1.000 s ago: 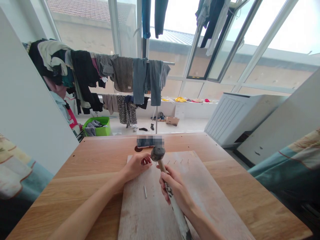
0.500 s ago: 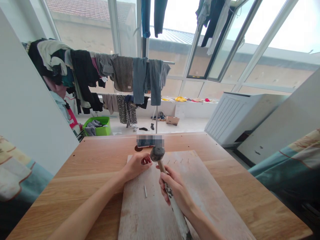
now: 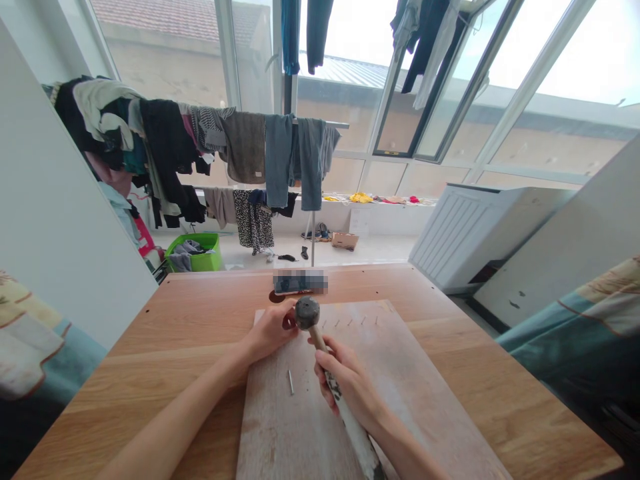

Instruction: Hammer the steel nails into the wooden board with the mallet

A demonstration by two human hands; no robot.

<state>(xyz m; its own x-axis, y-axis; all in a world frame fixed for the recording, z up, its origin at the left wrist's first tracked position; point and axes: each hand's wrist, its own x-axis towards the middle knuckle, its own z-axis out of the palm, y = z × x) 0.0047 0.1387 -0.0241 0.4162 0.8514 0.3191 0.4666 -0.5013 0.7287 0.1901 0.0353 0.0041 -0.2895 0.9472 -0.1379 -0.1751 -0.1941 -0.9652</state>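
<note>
My right hand [image 3: 343,373] is wrapped round the pale, paint-worn handle of a hammer [image 3: 307,313] with a dark, round head. The head is over the fingertips of my left hand [image 3: 273,328]. Those fingers are pinched together at the far left part of a worn wooden board [image 3: 280,433]; whatever they hold is hidden behind the hammer head. A row of several thin nails [image 3: 350,322] stands up from the board's far part, right of the hammer head. One loose nail [image 3: 291,382] lies on the board, nearer to me.
Under the board is a wooden table [image 3: 150,373]. A phone-like dark object [image 3: 299,283], partly blurred, lies by a round hole [image 3: 277,297] near the far edge. Beyond stand a loaded clothes rack [image 3: 245,147], a green basket [image 3: 213,253] and a white ribbed unit [image 3: 460,233].
The hammer head has come slightly left and down, now covering more of my left fingertips. My right hand has shifted a little left with it. My left hand has barely moved.
</note>
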